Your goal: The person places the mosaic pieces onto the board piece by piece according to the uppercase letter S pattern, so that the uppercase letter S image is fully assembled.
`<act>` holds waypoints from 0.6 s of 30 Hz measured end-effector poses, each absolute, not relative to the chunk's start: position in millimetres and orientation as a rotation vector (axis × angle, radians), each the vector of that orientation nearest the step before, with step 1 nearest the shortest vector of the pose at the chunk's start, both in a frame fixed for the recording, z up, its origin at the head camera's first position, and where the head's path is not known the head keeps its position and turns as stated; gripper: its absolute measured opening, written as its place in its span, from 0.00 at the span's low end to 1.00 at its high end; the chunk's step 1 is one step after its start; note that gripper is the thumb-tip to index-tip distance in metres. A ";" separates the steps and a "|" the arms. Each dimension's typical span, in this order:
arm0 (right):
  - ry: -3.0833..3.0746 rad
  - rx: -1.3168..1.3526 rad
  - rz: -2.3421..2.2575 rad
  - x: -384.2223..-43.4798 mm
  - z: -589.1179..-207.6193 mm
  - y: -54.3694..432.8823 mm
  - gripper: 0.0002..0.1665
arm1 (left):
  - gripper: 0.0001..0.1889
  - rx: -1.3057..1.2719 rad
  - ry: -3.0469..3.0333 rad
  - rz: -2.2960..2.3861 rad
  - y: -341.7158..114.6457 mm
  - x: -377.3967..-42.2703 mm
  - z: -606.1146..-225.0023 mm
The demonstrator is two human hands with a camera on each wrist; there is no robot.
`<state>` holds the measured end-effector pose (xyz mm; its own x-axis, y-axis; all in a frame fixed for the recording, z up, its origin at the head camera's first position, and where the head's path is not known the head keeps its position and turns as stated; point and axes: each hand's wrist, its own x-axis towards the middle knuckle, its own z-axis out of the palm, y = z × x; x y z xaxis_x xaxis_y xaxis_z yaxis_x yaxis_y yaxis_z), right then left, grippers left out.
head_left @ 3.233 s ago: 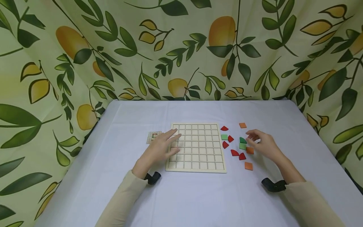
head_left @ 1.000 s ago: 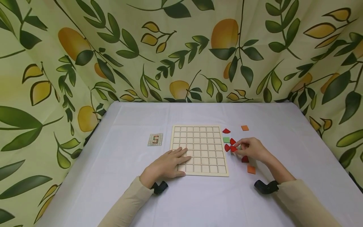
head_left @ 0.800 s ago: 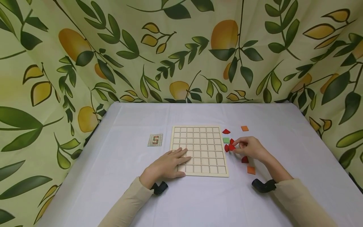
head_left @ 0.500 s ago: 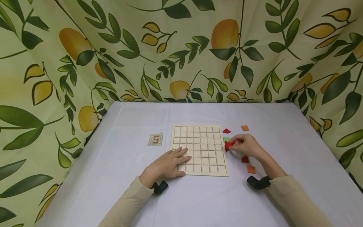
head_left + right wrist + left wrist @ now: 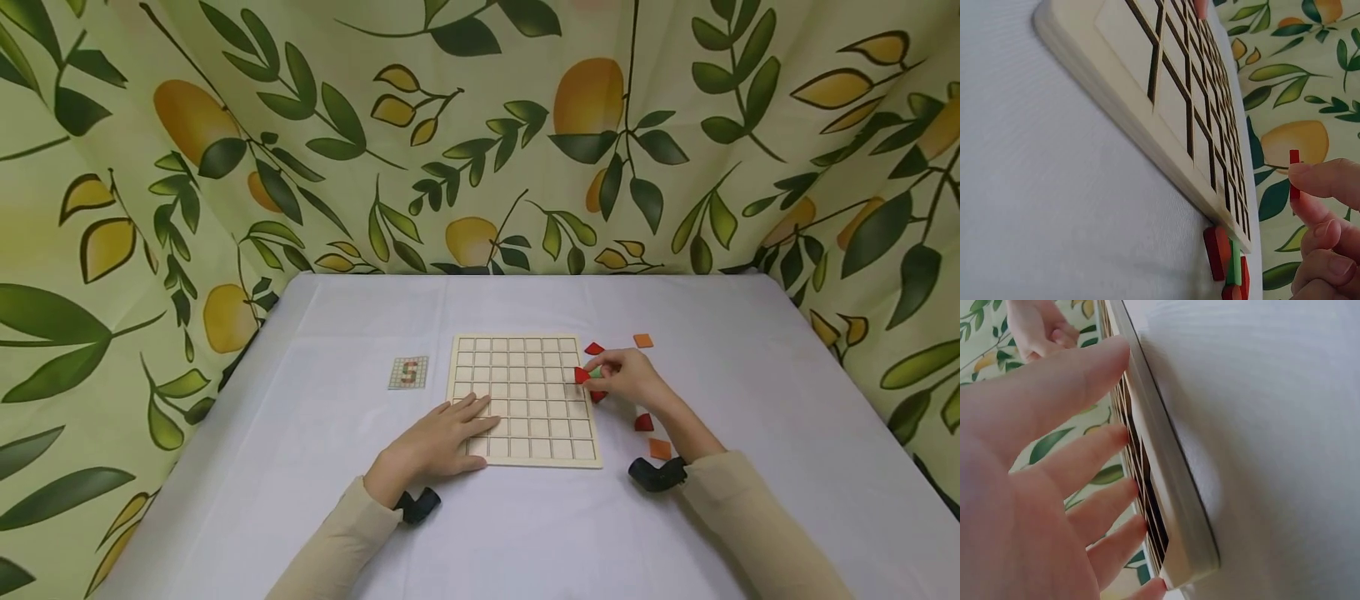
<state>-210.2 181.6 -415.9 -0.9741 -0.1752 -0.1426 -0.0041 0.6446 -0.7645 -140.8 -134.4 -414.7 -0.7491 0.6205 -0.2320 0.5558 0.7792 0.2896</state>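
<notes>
Right hand: the right hand, right of centre in the head view, has its grip nearly closed, thumb and finger pinching one small red piece.
Red piece: over the right edge of the board; the right wrist view shows it edge-on between the fingertips, raised clear of the surface.
Change: half a second ago the piece was beside the board, among the loose ones; the hand has since carried it leftward to the edge. By judgement, it has been brought to the board but not laid in a cell.
Left hand: the left hand has not shifted noticeably; its fingers lie spread across the lower left of the board, its grip pinching nothing.
Loose pieces: at the right of the head view, an orange square and a red quarter-piece lie higher; a green square and another red one are partly hidden by the right hand; a red piece and an orange tile lie lower.
Writing: left of the board, a small card shows a coloured figure shaped like an "S" on a grid; no brand or other lettering can be read.
Bench: white cloth covers the bench.
</notes>
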 end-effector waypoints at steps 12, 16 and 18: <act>2.597 -0.065 -1.324 -221.2 -421.7 164.0 0.16 | 0.32 0.904 2.673 0.326 -135.8 -139.6 -417.4; 2.592 -0.069 -1.332 -222.3 -422.7 159.8 0.16 | 0.33 0.899 2.676 0.315 -135.6 -139.7 -419.7; 2.594 -0.074 -1.335 -223.1 -422.7 156.9 0.16 | 0.33 0.895 2.678 0.300 -135.7 -139.9 -420.1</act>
<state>-223.1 156.9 -422.7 -0.9740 -0.1455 -0.1739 0.0570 0.5852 -0.8089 -139.9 -135.7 -420.1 -0.7606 0.6125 -0.2153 0.5497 0.7839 0.2887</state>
